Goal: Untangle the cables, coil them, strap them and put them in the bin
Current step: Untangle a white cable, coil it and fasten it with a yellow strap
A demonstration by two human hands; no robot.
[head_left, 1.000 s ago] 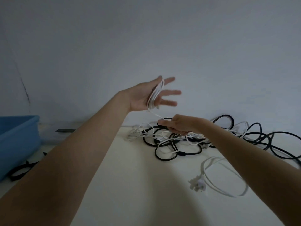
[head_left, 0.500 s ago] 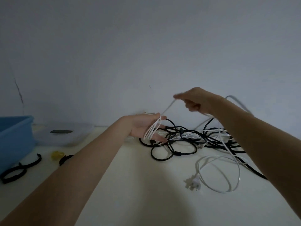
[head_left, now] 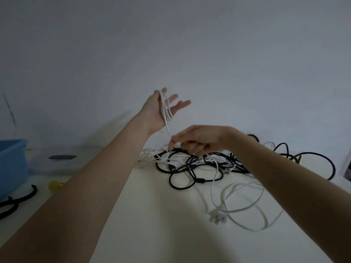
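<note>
My left hand (head_left: pixel 158 111) is raised in front of the wall, palm toward me, fingers straight and spread. Several turns of a thin white cable (head_left: pixel 165 112) are wound around it. One strand runs down from the coil to my right hand (head_left: pixel 197 141), which pinches it with curled fingers just above the tangle of black and white cables (head_left: pixel 201 166) on the table. A thicker white power cable with its plug (head_left: pixel 216 217) lies looped in front of the tangle. The blue bin (head_left: pixel 11 164) stands at the far left.
A clear plastic box (head_left: pixel 57 160) sits beside the bin against the wall. Black straps (head_left: pixel 17 202) and a small yellow item (head_left: pixel 55 185) lie on the cream table (head_left: pixel 152 224) near its left side. More black cable loops (head_left: pixel 313 162) spread to the right.
My left hand rose from table height and turned upright with the coil on it. My right hand came down from high on the right to just above the tangle.
</note>
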